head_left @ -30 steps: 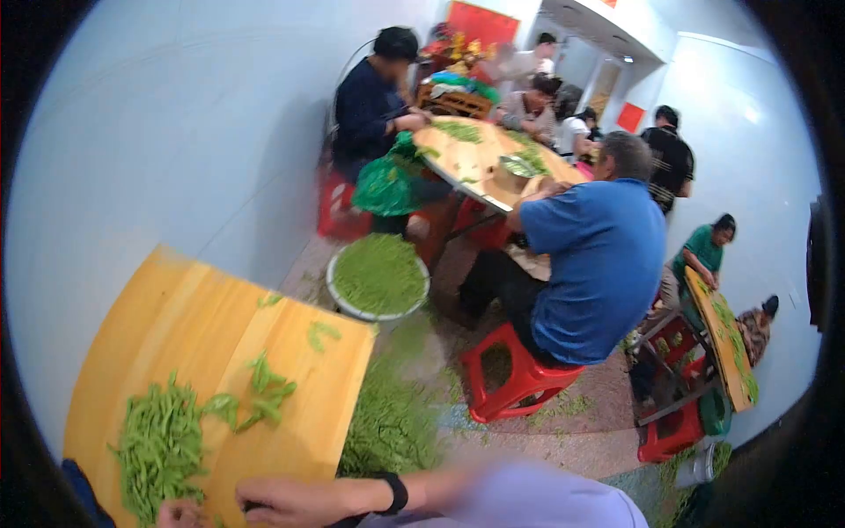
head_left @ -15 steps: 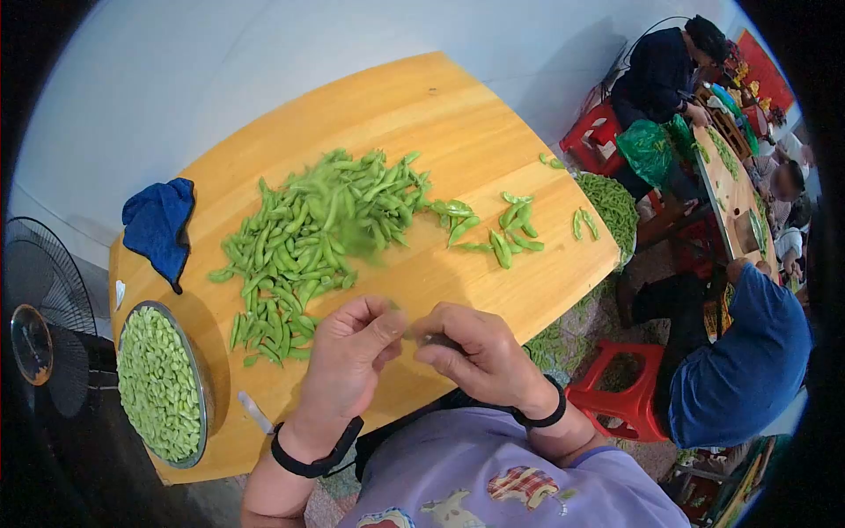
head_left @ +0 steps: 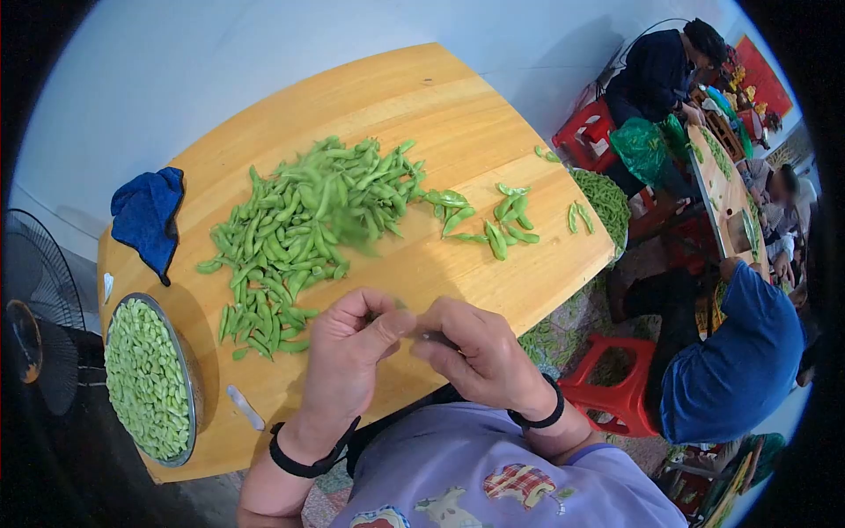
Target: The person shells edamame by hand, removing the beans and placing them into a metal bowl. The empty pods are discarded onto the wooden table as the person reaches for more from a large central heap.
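My left hand (head_left: 352, 348) is closed in a pinch above the table's near edge, a sliver of green pod (head_left: 400, 304) showing at its fingertips. Close against it, my right hand (head_left: 475, 348) has its fingers curled, with a small greyish thing at the thumb that I cannot make out. Beyond both hands lies a big heap of green soybean pods (head_left: 282, 238), partly smeared in the view. A steel bowl (head_left: 192, 387) at the left is full of shelled green beans (head_left: 145, 378).
On the wooden table (head_left: 396, 97) lie several loose pods (head_left: 502, 229), a blue cloth (head_left: 150, 220) and a pale flat strip (head_left: 245, 407). A fan (head_left: 44, 308) stands left. Rightward are red stools (head_left: 616, 387), a container of pods (head_left: 601, 204) and people at another table (head_left: 726, 198).
The view has shifted slightly, so the table and its things sit a little further left and higher. My hands keep nearly the same pinched pose, fingertips close together.
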`<state>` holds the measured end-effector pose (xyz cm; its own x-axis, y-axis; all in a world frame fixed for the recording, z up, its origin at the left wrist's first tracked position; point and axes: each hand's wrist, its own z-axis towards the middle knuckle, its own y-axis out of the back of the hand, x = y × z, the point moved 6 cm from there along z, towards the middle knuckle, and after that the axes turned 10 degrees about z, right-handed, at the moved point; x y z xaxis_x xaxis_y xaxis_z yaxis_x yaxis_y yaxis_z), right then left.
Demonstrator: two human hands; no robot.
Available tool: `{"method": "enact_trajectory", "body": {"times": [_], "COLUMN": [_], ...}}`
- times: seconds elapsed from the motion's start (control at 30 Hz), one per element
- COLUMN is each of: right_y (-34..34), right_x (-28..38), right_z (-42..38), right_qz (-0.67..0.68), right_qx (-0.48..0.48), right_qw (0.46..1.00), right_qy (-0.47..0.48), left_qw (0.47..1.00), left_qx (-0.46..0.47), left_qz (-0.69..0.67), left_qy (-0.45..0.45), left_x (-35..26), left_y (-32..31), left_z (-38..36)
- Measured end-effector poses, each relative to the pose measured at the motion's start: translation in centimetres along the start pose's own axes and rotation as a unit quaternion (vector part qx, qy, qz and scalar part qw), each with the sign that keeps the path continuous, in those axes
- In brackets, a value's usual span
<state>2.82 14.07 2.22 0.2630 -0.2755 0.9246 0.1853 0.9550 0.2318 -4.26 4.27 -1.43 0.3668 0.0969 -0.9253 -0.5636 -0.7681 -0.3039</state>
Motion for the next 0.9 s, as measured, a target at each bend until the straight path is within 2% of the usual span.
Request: {"method": "enact_trajectory", "body": {"times": [0.07,0.2,0.27,0.3,0.33,0.37,0.4,0.43,0.47,0.5,0.53,0.57,0.6,0.63,0.67,0.7,0.73,0.83,0.9], "right_y": [0.0,-0.1,-0.5,-0.1,-0.4,-0.9,-1.3,-1.2,-0.9,-1.0,-0.6,-0.4,-0.6,-0.4,-0.4,-0.5,-0.4,-0.5,-0.7], "right_x": [-0.2,-0.4,-2.0,-2.1,-2.7,-3.0,-2.9,-2.7,-2.5,-2.5,-1.8,-1.0,-0.9,-1.3,-1.8,-1.9,-1.6,-2.1,-2.2], "right_z": [-0.1,-0.5,-1.0,-1.1,-1.5,-1.9,-1.9,-1.6,-1.3,-1.4,-1.2,-1.0,-1.1,-1.4,-1.7,-1.9,-1.7,-2.9,-2.8], "right_qz": [0.01,0.032,0.262,0.262,0.365,0.463,0.463,0.383,0.298,0.298,0.148,-0.005,0.001,0.029,0.057,0.147,0.152,0.294,0.298], "right_qx": [-0.009,0.009,0.04,0.04,0.054,0.066,0.067,0.041,0.014,0.018,0.019,0.021,0.03,0.017,0.004,-0.026,-0.02,0.005,0.008], "right_qw": [1.0,0.999,0.947,0.947,0.898,0.835,0.834,0.884,0.925,0.925,0.975,0.996,0.997,0.993,0.985,0.974,0.973,0.887,0.887], "right_qy": [0.009,-0.014,-0.18,-0.181,-0.238,-0.291,-0.292,-0.266,-0.236,-0.236,-0.163,-0.082,-0.076,-0.117,-0.16,-0.174,-0.171,-0.357,-0.354], "left_qw": [1.0,0.997,0.994,0.988,0.979,0.979,0.973,0.966,0.966,0.983,0.993,0.994,0.99,0.978,0.978,0.974,0.969,0.969,0.964], "left_qx": [-0.003,0.052,0.077,0.119,0.16,0.159,0.164,0.168,0.166,0.131,0.091,0.082,0.092,0.1,0.088,0.105,0.124,0.166,0.194], "left_qz": [0.015,-0.015,-0.024,-0.059,-0.094,-0.095,-0.116,-0.137,-0.138,-0.061,0.017,0.017,0.098,0.18,0.184,0.195,0.205,0.173,0.172], "left_qy": [-0.002,0.046,0.073,0.076,0.079,0.08,0.111,0.141,0.14,0.109,0.077,0.074,0.053,0.033,0.032,0.043,0.055,0.058,0.059], "left_x": [0.0,0.7,1.1,1.2,1.3,1.6,2.1,2.5,2.5,2.3,2.1,2.0,1.7,1.4,0.9,0.6,0.5,0.6,1.0], "left_y": [0.2,0.3,0.5,0.2,-0.1,0.1,0.2,0.2,0.0,0.1,0.3,0.5,0.6,0.8,1.0,0.6,0.3,0.6,0.5], "left_z": [-0.1,-0.2,-0.2,-0.2,-0.2,-0.1,-0.1,-0.2,-0.3,-0.3,-0.3,-0.3,-0.3,-0.3,-0.5,-0.8,-1.0,-1.3,-1.3]}}
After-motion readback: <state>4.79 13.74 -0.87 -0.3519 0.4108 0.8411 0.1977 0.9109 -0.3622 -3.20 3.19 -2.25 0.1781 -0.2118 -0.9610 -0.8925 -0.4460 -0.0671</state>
